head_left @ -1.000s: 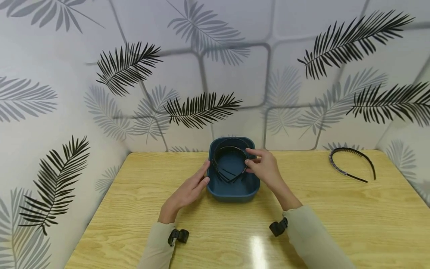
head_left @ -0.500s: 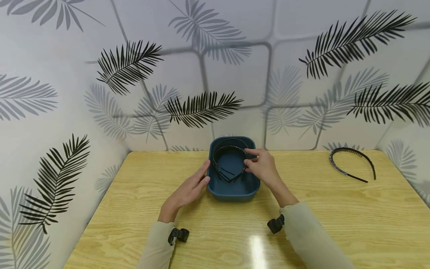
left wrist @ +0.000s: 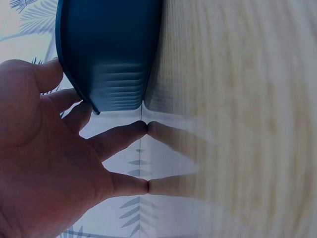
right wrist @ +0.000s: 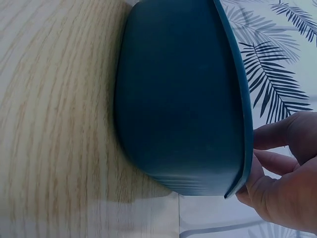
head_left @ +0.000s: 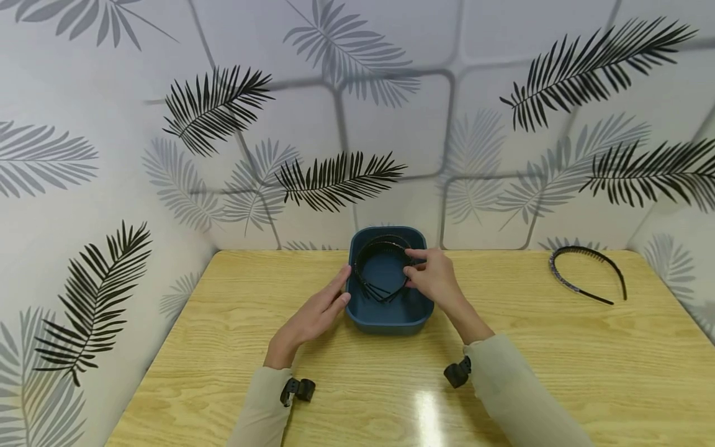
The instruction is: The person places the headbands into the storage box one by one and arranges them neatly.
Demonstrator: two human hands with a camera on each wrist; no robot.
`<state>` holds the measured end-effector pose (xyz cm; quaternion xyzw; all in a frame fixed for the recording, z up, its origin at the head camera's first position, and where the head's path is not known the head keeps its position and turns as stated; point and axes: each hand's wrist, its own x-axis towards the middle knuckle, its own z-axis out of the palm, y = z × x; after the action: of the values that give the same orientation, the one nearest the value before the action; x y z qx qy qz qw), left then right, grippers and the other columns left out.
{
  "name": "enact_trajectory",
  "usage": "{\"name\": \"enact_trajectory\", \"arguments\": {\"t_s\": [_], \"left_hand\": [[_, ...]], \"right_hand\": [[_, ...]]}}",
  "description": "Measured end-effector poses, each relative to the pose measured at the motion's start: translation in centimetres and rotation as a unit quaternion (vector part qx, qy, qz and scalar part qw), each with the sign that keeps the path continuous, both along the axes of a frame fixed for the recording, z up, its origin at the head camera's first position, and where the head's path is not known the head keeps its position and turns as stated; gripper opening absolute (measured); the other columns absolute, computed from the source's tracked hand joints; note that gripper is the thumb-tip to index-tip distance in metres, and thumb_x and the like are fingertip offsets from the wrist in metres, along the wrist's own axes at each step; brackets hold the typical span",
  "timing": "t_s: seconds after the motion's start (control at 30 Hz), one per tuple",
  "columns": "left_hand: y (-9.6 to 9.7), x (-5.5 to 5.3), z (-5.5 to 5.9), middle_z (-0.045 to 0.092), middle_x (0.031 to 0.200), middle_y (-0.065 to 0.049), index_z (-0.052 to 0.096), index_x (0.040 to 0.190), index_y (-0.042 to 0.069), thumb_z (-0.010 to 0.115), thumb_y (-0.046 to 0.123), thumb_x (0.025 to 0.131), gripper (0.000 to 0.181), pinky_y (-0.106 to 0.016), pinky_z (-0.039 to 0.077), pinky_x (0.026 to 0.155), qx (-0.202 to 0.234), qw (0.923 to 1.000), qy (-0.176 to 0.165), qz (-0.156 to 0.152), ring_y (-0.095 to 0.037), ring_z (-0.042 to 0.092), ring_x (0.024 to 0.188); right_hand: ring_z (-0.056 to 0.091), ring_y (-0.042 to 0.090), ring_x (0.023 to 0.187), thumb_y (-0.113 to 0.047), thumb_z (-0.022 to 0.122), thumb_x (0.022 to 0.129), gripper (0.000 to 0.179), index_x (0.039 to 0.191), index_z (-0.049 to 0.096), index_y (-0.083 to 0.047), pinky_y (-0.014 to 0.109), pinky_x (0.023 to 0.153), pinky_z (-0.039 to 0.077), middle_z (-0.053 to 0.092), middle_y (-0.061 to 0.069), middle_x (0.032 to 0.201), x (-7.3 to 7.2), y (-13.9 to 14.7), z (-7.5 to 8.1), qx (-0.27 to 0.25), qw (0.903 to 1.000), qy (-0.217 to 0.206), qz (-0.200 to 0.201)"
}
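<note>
A dark blue plastic basket (head_left: 389, 326) stands on the table against the back wall. Several thin black headbands (head_left: 371, 244) lie nested inside it, their tips crossing near the middle. My right hand (head_left: 437, 275) reaches over the right rim and pinches one headband on its right side; the basket wall hides those fingertips in the right wrist view. At the left rim my left hand (head_left: 316, 313) rests with its fingers fairly straight. In the left wrist view, thumb and some fingers of that hand touch the basket rim while two other fingertips (left wrist: 141, 126) meet the tabletop.
Another black headband (head_left: 593, 250), patterned along one side, lies by itself on the right of the wooden table (head_left: 530, 360). A white wall (head_left: 391, 130) with leaf prints rises right behind the basket.
The headbands in the basket have drawn closer together, the rearmost one shifting toward the others. My right hand keeps its pinch and has moved very slightly. The left hand stays at the rim.
</note>
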<state>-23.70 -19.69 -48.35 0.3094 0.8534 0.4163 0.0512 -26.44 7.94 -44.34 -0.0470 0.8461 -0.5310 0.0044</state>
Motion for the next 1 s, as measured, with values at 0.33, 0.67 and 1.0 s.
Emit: {"name": "enact_trajectory", "arguments": {"t_s": [0.33, 0.67, 1.0], "left_hand": [[0.0, -0.1, 0.0, 0.008, 0.170, -0.018, 0.012, 0.164, 0.000, 0.039, 0.018, 0.114, 0.060, -0.053, 0.017, 0.124, -0.004, 1.0000, 0.002, -0.001, -0.030, 0.011, 0.157], [0.1, -0.1, -0.1, 0.008, 0.170, -0.020, 0.012, 0.164, 0.000, 0.040, 0.019, 0.114, 0.060, -0.054, 0.018, 0.124, -0.003, 1.0000, -0.004, 0.002, -0.031, 0.011, 0.156], [0.0, 0.0, 0.1, 0.007, 0.170, -0.018, 0.012, 0.164, 0.000, 0.039, 0.020, 0.114, 0.060, -0.053, 0.018, 0.124, 0.000, 0.9999, -0.011, -0.001, -0.029, 0.010, 0.157]], "right_hand": [[0.070, 0.035, 0.098, 0.004, 0.068, 0.094, 0.043, 0.136, 0.063, 0.007, 0.037, 0.071, 0.059, 0.060, 0.030, 0.125, 0.4, -0.5, -0.7, 0.112, 0.9894, 0.092, -0.007], [0.064, 0.040, 0.107, 0.002, 0.069, 0.093, 0.040, 0.131, 0.064, 0.011, 0.049, 0.090, 0.057, 0.064, 0.028, 0.119, 0.2, -1.3, -1.3, 0.219, 0.9649, 0.144, -0.018], [0.057, 0.044, 0.125, 0.001, 0.067, 0.095, 0.031, 0.124, 0.069, 0.010, 0.054, 0.103, 0.050, 0.062, 0.029, 0.132, 0.7, -1.2, -1.1, 0.231, 0.9611, 0.152, -0.002]]}}
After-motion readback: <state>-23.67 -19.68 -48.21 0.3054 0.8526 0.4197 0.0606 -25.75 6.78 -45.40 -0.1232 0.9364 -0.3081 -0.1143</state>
